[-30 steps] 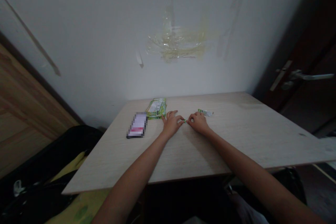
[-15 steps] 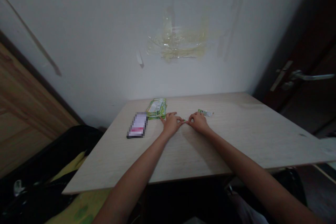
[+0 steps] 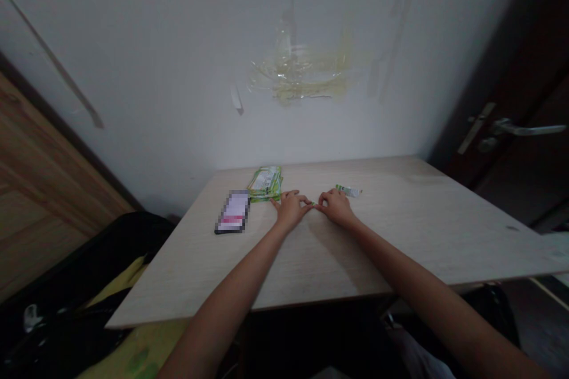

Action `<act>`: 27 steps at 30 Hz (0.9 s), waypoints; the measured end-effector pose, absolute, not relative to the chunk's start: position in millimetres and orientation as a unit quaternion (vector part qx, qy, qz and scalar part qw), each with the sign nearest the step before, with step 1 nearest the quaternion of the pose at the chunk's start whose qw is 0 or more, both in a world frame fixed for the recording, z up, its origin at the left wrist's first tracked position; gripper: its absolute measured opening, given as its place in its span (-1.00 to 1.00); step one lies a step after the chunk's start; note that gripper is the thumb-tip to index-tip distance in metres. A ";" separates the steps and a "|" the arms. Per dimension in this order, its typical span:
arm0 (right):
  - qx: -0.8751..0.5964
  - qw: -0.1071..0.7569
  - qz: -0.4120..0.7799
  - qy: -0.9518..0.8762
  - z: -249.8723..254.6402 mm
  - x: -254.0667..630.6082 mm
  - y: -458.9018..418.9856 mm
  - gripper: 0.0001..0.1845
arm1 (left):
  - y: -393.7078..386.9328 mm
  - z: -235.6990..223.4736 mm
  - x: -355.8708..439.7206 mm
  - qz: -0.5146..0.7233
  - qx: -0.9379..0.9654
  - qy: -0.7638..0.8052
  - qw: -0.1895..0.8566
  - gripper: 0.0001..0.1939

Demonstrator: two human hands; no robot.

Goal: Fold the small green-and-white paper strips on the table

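Print shows on a stack of green and white packets [image 3: 265, 182] and on a slim green and white sachet [image 3: 349, 190], but it is too small and soft to read. The screen of a phone [image 3: 233, 211] is pixelated, leaving only pale areas and a pink band.

The thing being handled is a scrap [image 3: 313, 204], tiny and green, seen between the two hands near the middle of a pale, wood-grained table [image 3: 400, 243]. Its shape is mostly hidden by fingers.

Both bare forearms stretch forward from the bottom edge and draw together at the scrap. The left hand [image 3: 291, 211] pinches its left end between thumb and fingertip, the other fingers fanned out; an outer finger reaches the near right corner of the packets, though whether it touches cannot be told. The right hand [image 3: 336, 206] pinches the right end, its fingers curled and wrist low over the table.

The sachet lies flat just beyond the right hand. The packets lie beyond and to the left of the left hand, with the phone just beside them, nearer the person. Behind the table, yellowed tape [image 3: 306, 74] clings to a grey wall [image 3: 178, 59]. At far right is a dark door with a metal handle [image 3: 528, 128].
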State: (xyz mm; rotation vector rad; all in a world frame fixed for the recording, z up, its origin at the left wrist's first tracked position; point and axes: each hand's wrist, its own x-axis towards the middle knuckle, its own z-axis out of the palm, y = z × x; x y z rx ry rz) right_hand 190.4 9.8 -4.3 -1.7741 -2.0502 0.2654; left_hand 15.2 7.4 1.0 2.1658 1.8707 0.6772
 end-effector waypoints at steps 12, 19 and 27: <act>-0.629 0.207 0.090 -0.744 -3.1 189.2 8.9 -0.71 | 0.9 6.0 15.1 0.198 0.787 0.582 0.044 -0.78; -0.626 0.208 0.088 -0.747 -3.3 189.9 9.2 -0.71 | -0.4 5.2 16.3 0.195 0.782 0.590 0.046 -0.78; -0.621 0.217 0.093 -0.747 -12.4 192.5 11.5 -0.72 | 5.2 -0.1 6.0 0.193 0.758 0.617 0.089 -0.73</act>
